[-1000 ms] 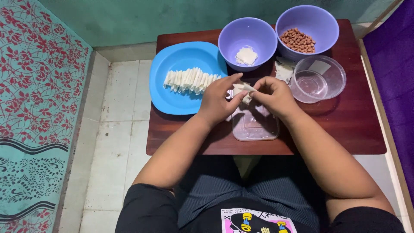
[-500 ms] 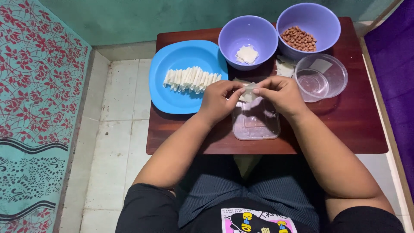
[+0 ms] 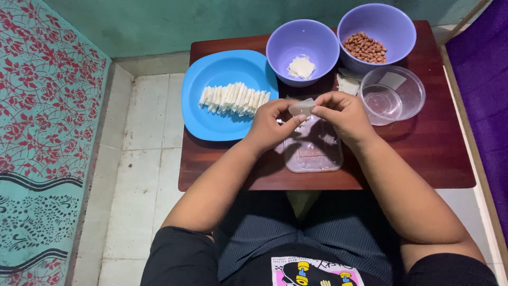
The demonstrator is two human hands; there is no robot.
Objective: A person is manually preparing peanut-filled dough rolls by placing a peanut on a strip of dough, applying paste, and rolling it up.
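My left hand (image 3: 271,124) and my right hand (image 3: 341,114) together pinch a small pale wrapper roll (image 3: 301,108) just above a clear rectangular plastic lid (image 3: 312,153) on the dark red table (image 3: 423,153). To the left, a blue plate (image 3: 211,114) carries a row of several finished white rolls (image 3: 234,98). Behind my hands stands a purple bowl (image 3: 280,45) holding square white wrapper sheets (image 3: 301,67). A second purple bowl (image 3: 394,24) at the back right holds brown peanuts (image 3: 365,47).
A clear round container (image 3: 405,90) with a smaller clear cup (image 3: 382,101) inside sits right of my hands. More white wrapper pieces (image 3: 348,83) lie beside it. Tiled floor (image 3: 137,159) lies to the left, next to a teal floral mat (image 3: 42,132). A purple cloth (image 3: 487,90) borders the right.
My hands have lifted slightly off the clear lid and turned the wrapper between the fingers; it now looks rolled into a short tube. The bowls and plate have not moved.
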